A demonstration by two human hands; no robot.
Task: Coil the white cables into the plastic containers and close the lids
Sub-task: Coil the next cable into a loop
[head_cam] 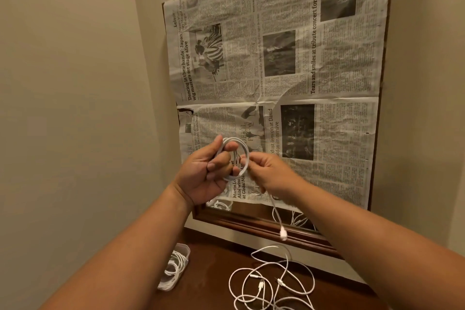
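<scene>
My left hand holds a coil of white cable raised in front of the newspaper-covered mirror. My right hand pinches the same cable just right of the coil; its loose tail hangs down to a connector. Below, on the dark wooden tabletop, a clear plastic container lies at the left with coiled white cables in it, partly hidden by my left forearm. Loose white cables lie tangled on the table to the right.
A mirror with a wooden frame leans against the wall, covered by newspaper. Its uncovered bottom strip reflects cables. A beige wall closes off the left side.
</scene>
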